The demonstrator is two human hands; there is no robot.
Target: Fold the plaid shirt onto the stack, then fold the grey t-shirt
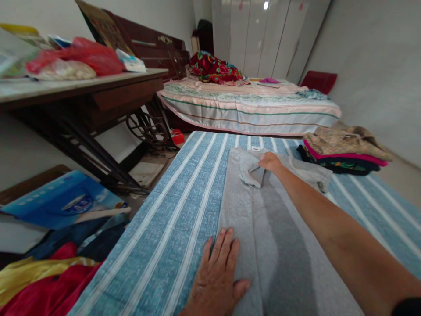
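A grey collared shirt [276,228] lies lengthwise on a blue sheet with white stripes [171,210]. Its collar [251,171] is at the far end, with a small white label beside it, and one sleeve [312,173] spreads out to the right. My right hand [271,162] reaches across the shirt and pinches the collar's right side; the fingertips are partly hidden. Fingers spread, my left hand [219,272] rests flat over the shirt's left edge, partly on the sheet. The near end of the shirt runs out of view.
Folded clothes [344,149] are stacked at the right. On the left stands a treadle sewing table [131,83] with red plastic bags [82,57] on top. Below it are a blue box [70,197] and loose clothes [49,276]. Another bed [256,114] is behind.
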